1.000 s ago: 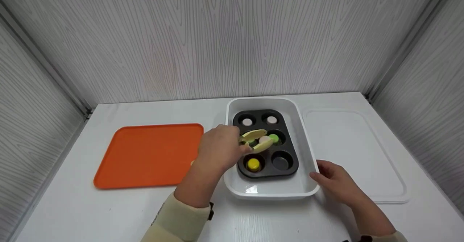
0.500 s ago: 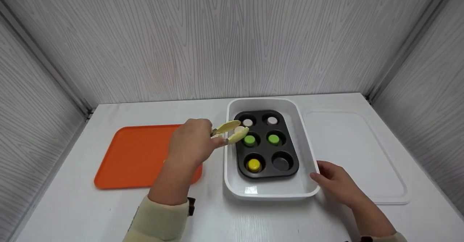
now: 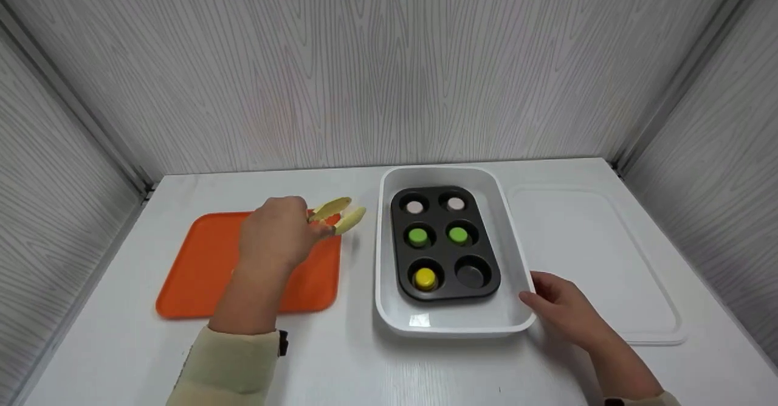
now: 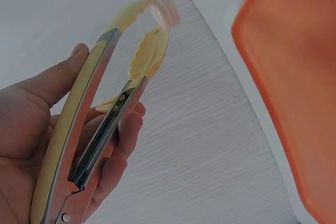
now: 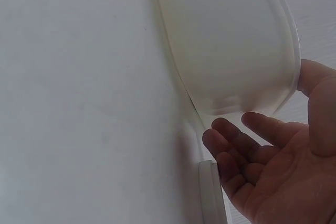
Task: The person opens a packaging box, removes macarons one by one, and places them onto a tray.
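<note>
My left hand grips a pair of yellow tongs above the right part of the orange tray. In the left wrist view a pale pink disc sits at the tongs' tips. My right hand holds the white container at its front right side, thumb on the rim and fingers by the outer wall. Inside it lies a dark muffin pan. Its cups hold two pale discs at the back, two green discs in the middle, and a yellow piece front left.
A flat white lid lies on the white table, right of the container. Grey wood-grain panels stand at the back and both sides. A strip of table separates tray and container.
My left hand has moved left with the tongs and pale disc, from over the muffin pan to over the tray. My right hand has stayed on the container's side.
</note>
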{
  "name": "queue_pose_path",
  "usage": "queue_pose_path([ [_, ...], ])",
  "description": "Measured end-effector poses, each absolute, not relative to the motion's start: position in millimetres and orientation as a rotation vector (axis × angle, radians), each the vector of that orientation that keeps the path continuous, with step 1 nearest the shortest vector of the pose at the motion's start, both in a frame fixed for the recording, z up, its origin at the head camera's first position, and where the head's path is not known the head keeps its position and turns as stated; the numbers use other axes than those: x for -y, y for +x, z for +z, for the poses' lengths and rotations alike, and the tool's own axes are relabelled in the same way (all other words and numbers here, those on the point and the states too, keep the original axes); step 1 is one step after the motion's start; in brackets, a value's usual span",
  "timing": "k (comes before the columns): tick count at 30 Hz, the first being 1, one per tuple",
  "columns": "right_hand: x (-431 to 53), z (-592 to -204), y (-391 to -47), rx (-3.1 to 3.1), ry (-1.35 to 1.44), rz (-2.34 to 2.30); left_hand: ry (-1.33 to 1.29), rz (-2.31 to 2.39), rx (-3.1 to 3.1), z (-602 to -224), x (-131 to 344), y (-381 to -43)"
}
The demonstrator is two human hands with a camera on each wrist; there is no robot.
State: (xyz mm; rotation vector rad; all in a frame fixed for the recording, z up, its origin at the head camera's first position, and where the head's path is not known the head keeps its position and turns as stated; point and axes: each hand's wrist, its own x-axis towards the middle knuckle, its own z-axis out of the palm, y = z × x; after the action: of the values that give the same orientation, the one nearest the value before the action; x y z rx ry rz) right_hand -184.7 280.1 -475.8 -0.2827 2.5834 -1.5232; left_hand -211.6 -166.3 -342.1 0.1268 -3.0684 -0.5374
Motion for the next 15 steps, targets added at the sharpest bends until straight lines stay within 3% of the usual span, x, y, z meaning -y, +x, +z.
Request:
queue_pose_path([
  [15, -279, -475, -185, -2.584, -0.237, -1.52, 0.351, -0.528, 3.1, -372, 201, -228],
])
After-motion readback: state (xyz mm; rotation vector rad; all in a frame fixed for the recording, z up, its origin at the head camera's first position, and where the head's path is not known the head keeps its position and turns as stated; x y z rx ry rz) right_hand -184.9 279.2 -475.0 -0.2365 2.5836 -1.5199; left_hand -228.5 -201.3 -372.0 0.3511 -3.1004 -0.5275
